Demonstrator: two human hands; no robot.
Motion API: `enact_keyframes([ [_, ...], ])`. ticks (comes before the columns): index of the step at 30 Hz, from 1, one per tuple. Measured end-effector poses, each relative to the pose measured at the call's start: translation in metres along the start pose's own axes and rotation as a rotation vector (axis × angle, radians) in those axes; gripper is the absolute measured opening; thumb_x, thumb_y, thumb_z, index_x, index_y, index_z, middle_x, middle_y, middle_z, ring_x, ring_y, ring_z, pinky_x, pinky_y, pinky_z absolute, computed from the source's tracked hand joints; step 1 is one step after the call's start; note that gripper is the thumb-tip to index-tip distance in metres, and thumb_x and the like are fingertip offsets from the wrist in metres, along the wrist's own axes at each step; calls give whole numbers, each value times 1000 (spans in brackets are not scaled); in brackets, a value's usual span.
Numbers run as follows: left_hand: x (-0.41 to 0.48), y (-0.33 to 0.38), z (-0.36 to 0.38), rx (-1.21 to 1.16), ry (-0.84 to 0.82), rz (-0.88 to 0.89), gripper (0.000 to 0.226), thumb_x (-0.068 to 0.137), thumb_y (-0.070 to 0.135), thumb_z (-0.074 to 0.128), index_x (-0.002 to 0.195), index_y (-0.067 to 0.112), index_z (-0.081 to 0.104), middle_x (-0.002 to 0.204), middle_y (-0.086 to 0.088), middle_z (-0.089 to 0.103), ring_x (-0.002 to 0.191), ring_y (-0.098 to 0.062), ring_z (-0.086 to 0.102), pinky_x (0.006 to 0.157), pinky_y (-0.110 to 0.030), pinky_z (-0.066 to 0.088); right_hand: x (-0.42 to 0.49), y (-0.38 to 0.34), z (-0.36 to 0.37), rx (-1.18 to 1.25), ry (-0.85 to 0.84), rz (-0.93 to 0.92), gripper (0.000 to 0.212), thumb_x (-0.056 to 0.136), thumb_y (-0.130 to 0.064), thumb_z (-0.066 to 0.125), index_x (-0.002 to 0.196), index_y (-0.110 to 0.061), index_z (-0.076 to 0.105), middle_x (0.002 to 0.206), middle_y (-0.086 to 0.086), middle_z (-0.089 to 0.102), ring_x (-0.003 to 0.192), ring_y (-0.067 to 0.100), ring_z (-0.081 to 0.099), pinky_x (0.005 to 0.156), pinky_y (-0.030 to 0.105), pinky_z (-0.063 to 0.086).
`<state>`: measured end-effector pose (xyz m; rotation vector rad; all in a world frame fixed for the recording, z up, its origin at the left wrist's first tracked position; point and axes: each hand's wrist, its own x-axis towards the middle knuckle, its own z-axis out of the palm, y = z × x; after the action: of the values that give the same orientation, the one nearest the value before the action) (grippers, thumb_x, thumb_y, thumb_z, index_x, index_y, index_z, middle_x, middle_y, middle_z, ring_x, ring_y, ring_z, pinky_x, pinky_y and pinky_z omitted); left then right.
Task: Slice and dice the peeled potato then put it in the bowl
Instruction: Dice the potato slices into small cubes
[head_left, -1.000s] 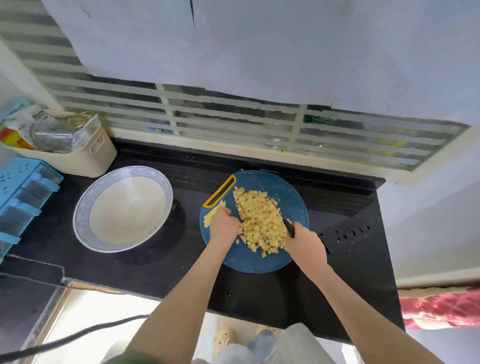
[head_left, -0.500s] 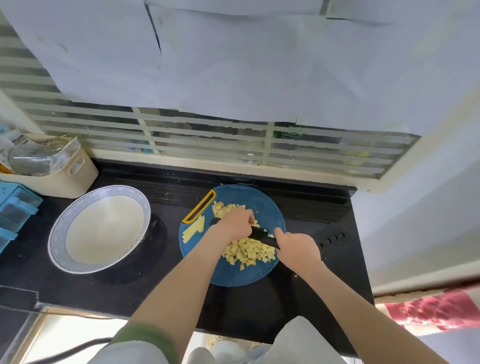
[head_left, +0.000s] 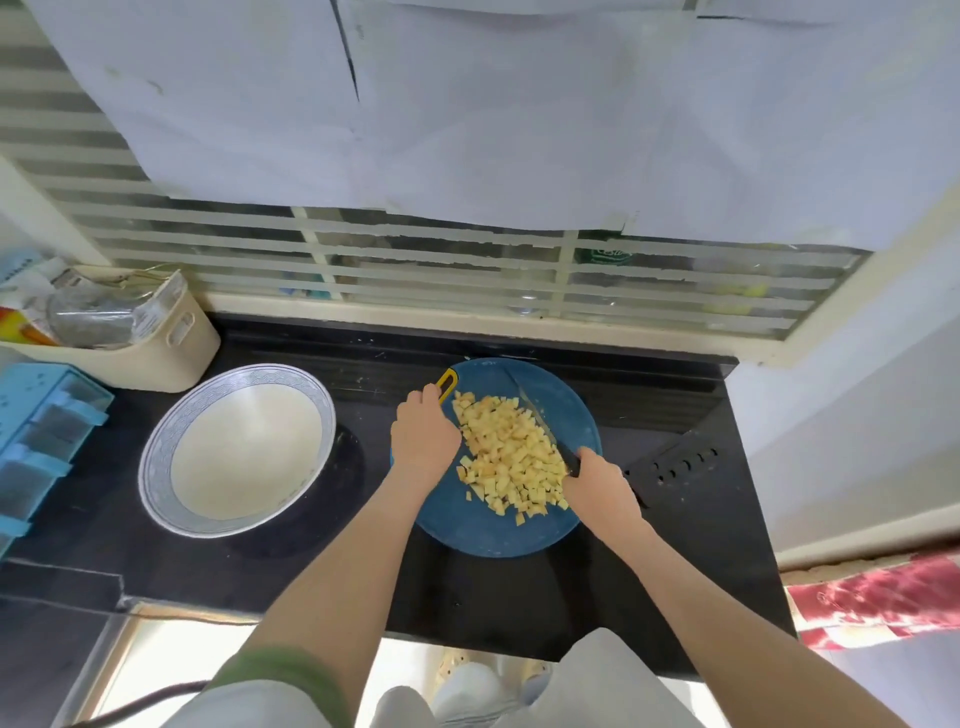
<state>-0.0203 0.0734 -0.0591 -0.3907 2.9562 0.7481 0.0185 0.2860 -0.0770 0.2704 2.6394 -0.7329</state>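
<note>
Head view: potato cubes (head_left: 511, 457) lie on the board (head_left: 493, 535), beside the bowl (head_left: 156, 467). Right hand (head_left: 602, 491) grips the knife (head_left: 537, 421). Left hand (head_left: 423, 441) sits by the pile, grip hidden.

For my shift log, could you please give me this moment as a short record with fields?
Diced potato: piled on the blue cutting board
Bowl: empty, on the black counter, left of the board
Knife: right hand grips it, blade along the pile's right side
Left hand: at the board's left edge by its yellow handle; grip unclear
Task stage: diced, not yet in bowl
</note>
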Motion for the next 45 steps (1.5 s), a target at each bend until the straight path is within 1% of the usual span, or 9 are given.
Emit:
enact_keyframes([
  [3,-3,-41,-1,166,-151,-93,44,92,30,51,131,13,40,129,-12,47,119,-33,44,94,-44,39,-3,-24,16,220,-65,18,9,91,-19,47,95,-13,52,76,3,55,60,14,51,51,27,40],
  [6,-5,-65,3,289,-287,-86,58,89,41,56,137,17,36,135,-8,45,125,-31,40,98,-45,37,-13,-49,33,332,-164,28,12,95,-25,50,101,-15,53,65,3,48,46,13,43,42,25,37],
  [11,3,-72,16,279,-234,-25,58,90,49,55,133,14,40,132,-9,47,124,-29,43,97,-44,38,-27,-67,71,396,-222,7,18,95,-26,51,97,-8,54,54,6,45,29,11,37,38,26,35],
  [15,18,-63,28,258,-153,-6,59,91,57,49,126,9,45,126,-9,51,119,-28,47,95,-42,40,-28,-71,89,441,-112,53,14,95,-24,52,84,-15,54,59,1,46,41,11,40,47,29,34],
  [26,26,-72,47,316,-116,176,32,99,23,39,129,12,44,121,-9,54,111,-27,51,84,-36,43,-11,-70,99,497,-58,118,12,93,-24,51,92,-12,54,61,2,43,47,16,38,45,30,33],
  [30,27,-74,40,260,-87,193,28,100,24,38,124,12,48,117,-7,57,107,-26,53,81,-36,42,-8,-75,100,530,-64,141,12,93,-24,53,91,-12,53,61,6,45,45,16,38,48,32,34],
  [37,22,-84,29,30,-7,11,20,98,22,46,112,11,57,104,-8,63,94,-24,57,79,-38,48,-8,-74,100,520,-68,130,11,93,-24,52,88,-14,51,62,8,46,43,17,37,49,34,35],
  [42,24,-89,33,6,-132,-9,25,97,19,46,118,9,52,113,-11,58,103,-26,54,83,-39,48,-13,-75,105,525,-67,105,11,95,-23,51,85,-18,51,59,6,47,41,15,39,46,32,34],
  [45,27,-86,34,41,-180,43,36,95,29,48,124,7,49,119,-12,52,109,-28,50,86,-41,47,-21,-78,110,543,-82,87,13,95,-22,50,83,-21,50,60,4,46,43,15,39,46,31,34],
])
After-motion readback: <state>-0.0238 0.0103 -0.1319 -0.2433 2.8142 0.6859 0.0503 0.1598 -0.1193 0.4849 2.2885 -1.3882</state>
